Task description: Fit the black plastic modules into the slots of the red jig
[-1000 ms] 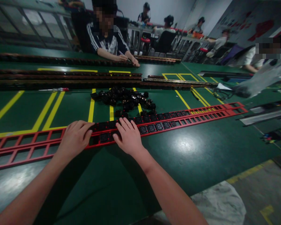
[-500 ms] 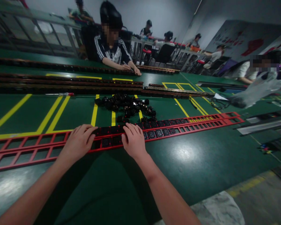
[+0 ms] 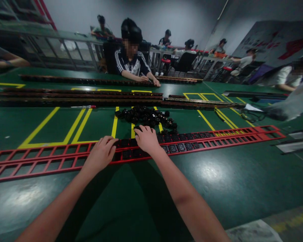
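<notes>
A long red frame (image 3: 40,161) with two rows of openings lies across the green table (image 3: 217,178). Black sockets (image 3: 178,147) fill its middle part. My left hand (image 3: 101,155) rests on the frame, fingers lying loosely over a filled section. My right hand (image 3: 147,139) reaches over the frame's far rail to the near edge of a pile of loose black sockets (image 3: 146,116). Its fingers bend down around one socket there.
Long dark strips (image 3: 78,95) lie along the table behind the pile, and a red-handled tool (image 3: 87,107) lies beside them. A person (image 3: 131,62) sits across the table working on another strip. More people sit at the right and far back. Yellow lines mark the tabletop.
My right hand has left the frame and moved forward to the socket pile, fingers now bent. My left hand stays on the frame. The view has tilted up and to the left.
</notes>
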Action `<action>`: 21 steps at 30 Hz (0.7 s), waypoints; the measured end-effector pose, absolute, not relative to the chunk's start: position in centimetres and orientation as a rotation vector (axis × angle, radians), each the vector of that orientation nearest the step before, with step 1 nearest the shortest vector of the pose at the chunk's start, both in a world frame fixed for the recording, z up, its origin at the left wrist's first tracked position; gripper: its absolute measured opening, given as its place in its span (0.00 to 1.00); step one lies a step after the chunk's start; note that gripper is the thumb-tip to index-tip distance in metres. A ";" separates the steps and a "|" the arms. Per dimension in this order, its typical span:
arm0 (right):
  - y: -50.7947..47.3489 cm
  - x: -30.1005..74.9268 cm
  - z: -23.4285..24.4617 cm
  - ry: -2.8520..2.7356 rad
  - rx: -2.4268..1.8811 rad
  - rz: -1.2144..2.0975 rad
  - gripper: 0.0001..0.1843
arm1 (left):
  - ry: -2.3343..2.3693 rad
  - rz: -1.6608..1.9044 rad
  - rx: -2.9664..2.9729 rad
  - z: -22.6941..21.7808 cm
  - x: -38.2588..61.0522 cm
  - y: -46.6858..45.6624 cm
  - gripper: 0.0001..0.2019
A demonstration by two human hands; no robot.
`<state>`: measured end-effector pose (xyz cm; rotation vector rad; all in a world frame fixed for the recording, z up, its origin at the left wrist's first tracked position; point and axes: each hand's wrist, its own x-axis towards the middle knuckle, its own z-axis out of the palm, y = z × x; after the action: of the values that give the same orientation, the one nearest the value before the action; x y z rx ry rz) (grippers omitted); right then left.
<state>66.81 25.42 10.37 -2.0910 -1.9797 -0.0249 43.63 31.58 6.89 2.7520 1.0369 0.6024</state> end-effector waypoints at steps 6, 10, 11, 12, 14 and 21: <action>26.0 67.0 9.8 -1.795 -2.171 -0.073 0.12 | 1.042 0.587 2.741 6.9 43.5 31.6 0.19; 25.7 67.2 9.6 -1.763 -2.180 -0.097 0.18 | 1.047 0.573 2.741 6.9 43.5 31.6 0.19; 25.6 67.3 9.5 -1.763 -2.184 -0.092 0.19 | 1.047 0.572 2.743 6.9 43.5 31.6 0.19; 25.6 67.3 9.5 -1.763 -2.185 -0.081 0.19 | 1.046 0.573 2.745 6.9 43.5 31.6 0.19; 25.6 67.3 9.5 -1.769 -2.174 -0.049 0.18 | 1.044 0.580 2.747 6.9 43.6 31.6 0.19; 25.6 67.4 9.4 -1.798 -2.092 0.010 0.09 | 1.090 0.556 2.655 7.5 43.6 32.7 0.16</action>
<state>67.44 25.59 9.41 -2.0924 -1.7983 0.0099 43.61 32.69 7.55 2.6549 1.0895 0.5559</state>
